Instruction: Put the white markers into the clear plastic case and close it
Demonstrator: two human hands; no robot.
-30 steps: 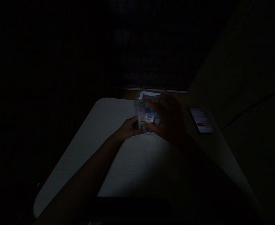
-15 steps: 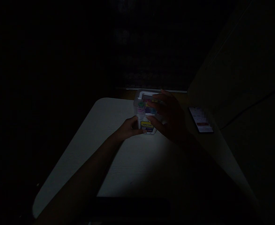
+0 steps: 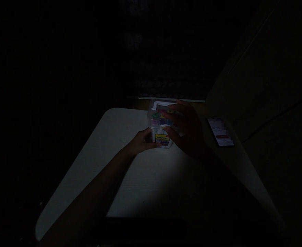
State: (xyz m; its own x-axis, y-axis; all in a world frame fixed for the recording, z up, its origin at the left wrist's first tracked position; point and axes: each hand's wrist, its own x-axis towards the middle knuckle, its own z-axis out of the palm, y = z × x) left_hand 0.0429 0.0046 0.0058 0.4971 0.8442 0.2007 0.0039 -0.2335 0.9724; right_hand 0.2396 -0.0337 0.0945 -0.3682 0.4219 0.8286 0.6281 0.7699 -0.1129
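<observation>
Upright on the table, toward its far side, stands a clear plastic marker box (image 3: pixel 154 118) with a white handle, a yellow-and-dark label and several coloured caps showing through the lid. My left hand (image 3: pixel 141 141) grips the lower left of the box, its thumb across the front by the label. Around the upper right of the box curves my right hand (image 3: pixel 185 127), thumb at the front edge of the lid and fingers over the top. The right side of the box is hidden behind this hand, and the deep shadow blurs the exact contact.
The scene is very dark. On the right of the white table (image 3: pixel 109 137) lies a phone (image 3: pixel 221 133) with its screen lit. A dark cable (image 3: pixel 271 118) runs along the wall at the right. A dim patterned surface (image 3: pixel 166 82) stands behind the table.
Almost nothing differs. The box and both hands appear very slightly lower in view, and both hands keep their places on the box.
</observation>
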